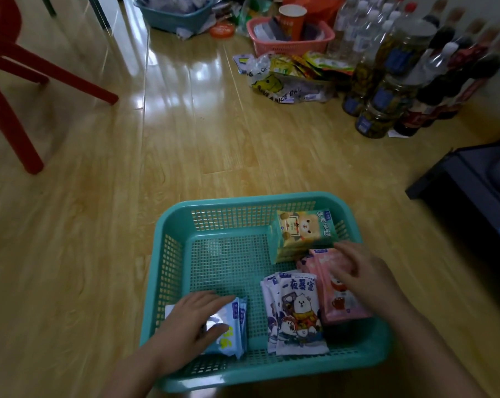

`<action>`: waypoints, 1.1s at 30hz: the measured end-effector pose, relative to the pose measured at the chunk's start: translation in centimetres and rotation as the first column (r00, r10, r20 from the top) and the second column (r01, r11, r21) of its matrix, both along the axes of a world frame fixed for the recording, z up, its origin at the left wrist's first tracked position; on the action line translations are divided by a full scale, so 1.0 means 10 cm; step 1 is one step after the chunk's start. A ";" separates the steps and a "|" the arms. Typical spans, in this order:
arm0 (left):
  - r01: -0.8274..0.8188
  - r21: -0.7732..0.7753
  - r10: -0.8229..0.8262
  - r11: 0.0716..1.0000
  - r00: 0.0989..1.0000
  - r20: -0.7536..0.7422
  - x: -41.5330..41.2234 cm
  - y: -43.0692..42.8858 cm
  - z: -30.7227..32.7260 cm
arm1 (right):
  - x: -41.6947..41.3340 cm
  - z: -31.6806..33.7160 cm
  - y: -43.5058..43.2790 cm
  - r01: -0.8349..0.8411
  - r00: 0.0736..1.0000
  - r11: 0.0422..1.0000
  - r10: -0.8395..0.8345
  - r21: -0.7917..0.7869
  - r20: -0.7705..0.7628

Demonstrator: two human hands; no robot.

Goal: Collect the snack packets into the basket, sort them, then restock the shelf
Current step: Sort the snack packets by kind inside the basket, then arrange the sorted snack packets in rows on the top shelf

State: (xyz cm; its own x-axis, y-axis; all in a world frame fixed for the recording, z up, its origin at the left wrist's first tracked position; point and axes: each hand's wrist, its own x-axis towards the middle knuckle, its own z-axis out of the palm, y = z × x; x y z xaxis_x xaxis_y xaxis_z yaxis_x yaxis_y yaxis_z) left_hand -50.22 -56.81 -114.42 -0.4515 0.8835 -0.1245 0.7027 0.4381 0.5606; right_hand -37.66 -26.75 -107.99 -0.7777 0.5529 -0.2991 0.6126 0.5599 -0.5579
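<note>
By bottles [409, 67], L grip [191, 326] flat on blue pkts [235, 337], R grip [363, 274] flat on pinks [342, 307].

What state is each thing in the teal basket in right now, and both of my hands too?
teal basket: on the floor, partly filled.
green packets: stacked, far right corner.
pink packets: lying flat, partly under the right hand.
white packets: overlapped, lying flat, untouched.
blue packets: near left, under the left hand.
left hand: fingers straight, resting flat.
right hand: fingers relaxed, touching.
pink basket: far off, filled.
</note>
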 end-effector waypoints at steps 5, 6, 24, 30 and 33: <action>0.037 -0.039 -0.039 0.999 0.999 -0.030 0.03 -0.02 -0.05 | 0.06 -0.18 -0.14 -0.216 0.968 0.969 0.197 0.121 0.153; 0.027 -0.030 -0.027 0.999 1.000 0.000 0.04 -0.02 -0.04 | 0.07 -0.19 -0.13 -0.223 0.966 0.968 0.203 0.119 0.158; -0.839 -0.264 0.479 0.476 -0.005 0.878 -0.19 -0.28 0.17 | 0.39 -0.15 0.12 0.383 0.814 0.354 -0.565 -0.853 0.132; -0.878 -0.212 0.489 0.429 0.028 0.872 -0.40 -0.28 0.36 | 0.30 -0.18 0.13 0.360 0.789 0.280 -0.600 -0.890 0.131; -0.879 -0.201 0.485 0.433 0.039 0.874 -0.57 -0.21 0.54 | 0.19 -0.08 0.16 0.323 0.786 0.259 -0.609 -0.910 0.106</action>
